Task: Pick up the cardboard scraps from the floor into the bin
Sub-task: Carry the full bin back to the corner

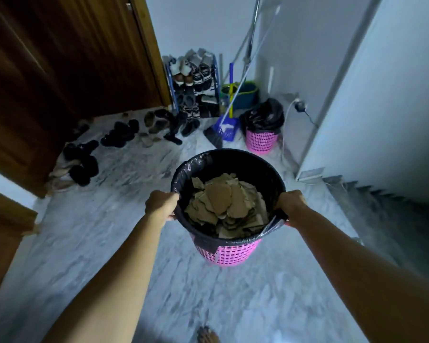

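A pink lattice bin (229,254) lined with a black plastic bag is held up above the marble floor in front of me. Several brown cardboard scraps (223,206) fill its inside. My left hand (160,204) grips the bin's left rim, fingers curled over the edge. On the opposite side my right hand (291,203) grips the right rim the same way. A few small brown scraps (150,139) lie on the floor far ahead, next to the shoes.
A second pink bin (261,141) with a black bag stands ahead by the wall, beside a blue dustpan and broom (224,129). A shoe rack (196,87), a mop bucket (243,94) and loose shoes (120,133) crowd the far corner. Brown doors stand left, stairs (371,194) right.
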